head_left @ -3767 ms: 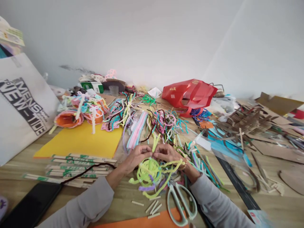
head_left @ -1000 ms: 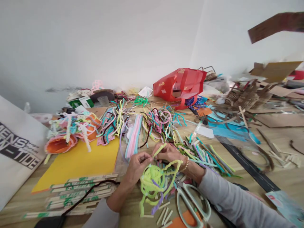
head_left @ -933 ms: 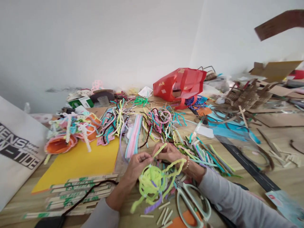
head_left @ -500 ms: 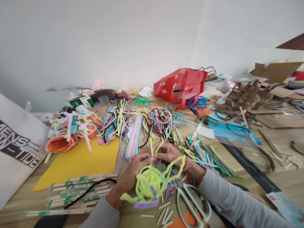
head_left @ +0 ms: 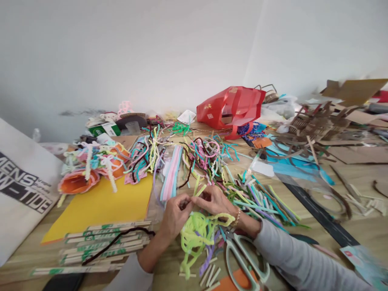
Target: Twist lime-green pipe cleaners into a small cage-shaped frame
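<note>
Head view shows my left hand (head_left: 176, 217) and right hand (head_left: 216, 202) pinching lime-green pipe cleaners (head_left: 201, 190) at the fingertips; two ends poke up past my fingers. The tangled lime-green coil (head_left: 195, 229) hangs just below my pinch, toward me, longer up and down than across. One floppy loop (head_left: 220, 218) goes right, under my right wrist, so that hand looks nearer to it. Scissors (head_left: 239, 254) lie just right of the coil. Wood tabletop (head_left: 163, 258) shows by my left wrist, so I think that side has more room.
</note>
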`<state>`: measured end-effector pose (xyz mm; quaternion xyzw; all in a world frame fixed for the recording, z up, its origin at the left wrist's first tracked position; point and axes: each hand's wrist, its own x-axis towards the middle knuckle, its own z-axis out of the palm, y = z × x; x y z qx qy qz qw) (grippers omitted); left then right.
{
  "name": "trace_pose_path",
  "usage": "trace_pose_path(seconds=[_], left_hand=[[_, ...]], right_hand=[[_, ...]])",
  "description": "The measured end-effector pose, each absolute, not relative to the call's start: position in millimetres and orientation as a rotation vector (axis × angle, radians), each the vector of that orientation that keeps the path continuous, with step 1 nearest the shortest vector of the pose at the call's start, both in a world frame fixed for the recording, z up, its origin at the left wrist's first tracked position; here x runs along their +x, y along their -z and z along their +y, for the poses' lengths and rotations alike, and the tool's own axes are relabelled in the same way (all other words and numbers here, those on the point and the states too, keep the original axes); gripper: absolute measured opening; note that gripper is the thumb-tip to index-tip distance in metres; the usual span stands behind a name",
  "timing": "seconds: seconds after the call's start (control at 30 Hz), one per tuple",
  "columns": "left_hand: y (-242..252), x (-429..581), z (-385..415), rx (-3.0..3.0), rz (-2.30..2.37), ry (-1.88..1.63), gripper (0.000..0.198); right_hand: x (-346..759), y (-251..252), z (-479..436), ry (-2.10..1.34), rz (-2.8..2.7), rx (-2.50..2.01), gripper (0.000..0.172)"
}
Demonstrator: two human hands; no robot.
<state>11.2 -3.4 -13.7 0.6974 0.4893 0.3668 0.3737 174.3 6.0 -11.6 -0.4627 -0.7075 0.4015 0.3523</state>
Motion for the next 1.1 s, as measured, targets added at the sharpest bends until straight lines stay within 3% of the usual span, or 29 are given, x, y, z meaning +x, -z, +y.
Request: trace_pose_path(seconds=[0.23,0.57,0.8,1.1], left_hand=[[16.7,11.5,-5.7,1.824,1.259,-0.889,0.019],[24.7,3.2,7.6,1.283,1.075,-0.784,0.028],[16.4,-1.1,6.0,0.918,0.892,-0.613,0.032],[17.2,1.0,2.4,1.010,0.868,-0.658,0.029]], right_hand=[[171.9,18.8,6.7,-1.088,-1.803,-1.149,0.020],[178.6,34.6,17.9,-1.496,-1.575,-0.956,0.024],[184.0,19.3,16.5,-1.548,-1.627,-0.832,0.029],[188.2,28.1,22.5,-1.633,-1.583,-0.826,0.032]])
